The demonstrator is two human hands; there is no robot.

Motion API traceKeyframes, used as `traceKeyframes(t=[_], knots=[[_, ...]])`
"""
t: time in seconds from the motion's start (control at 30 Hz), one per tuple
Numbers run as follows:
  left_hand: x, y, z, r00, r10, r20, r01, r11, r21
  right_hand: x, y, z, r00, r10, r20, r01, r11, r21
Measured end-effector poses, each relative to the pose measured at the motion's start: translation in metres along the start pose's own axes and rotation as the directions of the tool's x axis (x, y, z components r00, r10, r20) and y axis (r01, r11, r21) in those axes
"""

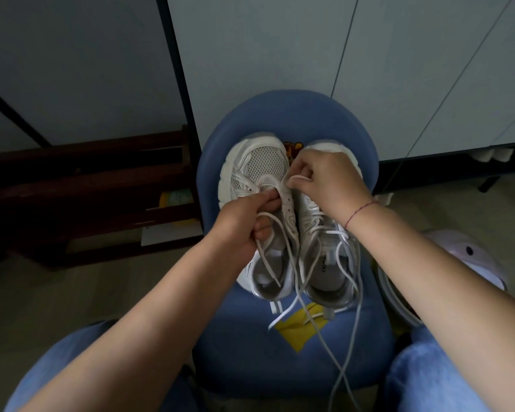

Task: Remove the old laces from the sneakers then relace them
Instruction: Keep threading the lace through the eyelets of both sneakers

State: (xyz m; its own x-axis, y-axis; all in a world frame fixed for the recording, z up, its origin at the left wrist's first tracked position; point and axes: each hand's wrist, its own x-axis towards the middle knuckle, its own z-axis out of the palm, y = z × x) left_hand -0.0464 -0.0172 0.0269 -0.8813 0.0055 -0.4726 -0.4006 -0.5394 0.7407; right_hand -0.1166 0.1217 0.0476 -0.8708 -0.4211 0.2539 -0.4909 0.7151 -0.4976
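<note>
Two white sneakers stand side by side, toes away from me, on a blue chair seat (283, 346). My left hand (244, 221) grips the tongue and eyelet edge of the left sneaker (259, 165). At that shoe's front eyelets my right hand (324, 179) pinches a loop of its white lace (289, 254). The lace's loose ends trail back over the shoe opening. The right sneaker (327, 263) lies partly under my right hand and wrist; its own white lace (348, 331) hangs off the seat's front.
A yellow patch (298, 328) marks the chair seat. A dark wooden shelf (87, 185) holding papers stands on the left, pale cabinet panels (309, 55) behind. A white round appliance (446, 269) sits on the floor at right. My jeans-clad knees (428, 379) flank the chair.
</note>
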Motion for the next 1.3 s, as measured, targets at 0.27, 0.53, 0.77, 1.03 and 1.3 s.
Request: traceKeyframes(t=[0.27, 0.53, 0.77, 1.03, 1.3], knots=[[0.0, 0.004, 0.002, 0.998, -0.056, 0.032, 0.057, 0.997, -0.056, -0.002, 0.001, 0.008, 0.999, 0.03, -0.045, -0.026, 0.997, 0.078], [-0.002, 0.005, 0.002, 0.998, -0.044, 0.042, 0.048, 0.995, -0.084, -0.007, -0.004, 0.009, 0.998, 0.067, 0.021, -0.069, 0.992, 0.105], [-0.005, 0.001, 0.003, 0.998, -0.037, 0.044, 0.04, 0.997, -0.071, -0.007, -0.011, 0.009, 0.983, 0.185, 0.007, -0.185, 0.982, 0.024], [-0.001, -0.01, 0.001, 0.999, -0.006, 0.034, 0.008, 0.998, -0.066, -0.018, -0.014, 0.014, 0.985, 0.134, -0.106, -0.128, 0.99, 0.06], [0.007, -0.013, 0.003, 0.999, 0.038, -0.011, -0.039, 0.999, -0.015, -0.021, -0.008, 0.013, 0.988, 0.141, -0.064, -0.125, 0.97, 0.209]])
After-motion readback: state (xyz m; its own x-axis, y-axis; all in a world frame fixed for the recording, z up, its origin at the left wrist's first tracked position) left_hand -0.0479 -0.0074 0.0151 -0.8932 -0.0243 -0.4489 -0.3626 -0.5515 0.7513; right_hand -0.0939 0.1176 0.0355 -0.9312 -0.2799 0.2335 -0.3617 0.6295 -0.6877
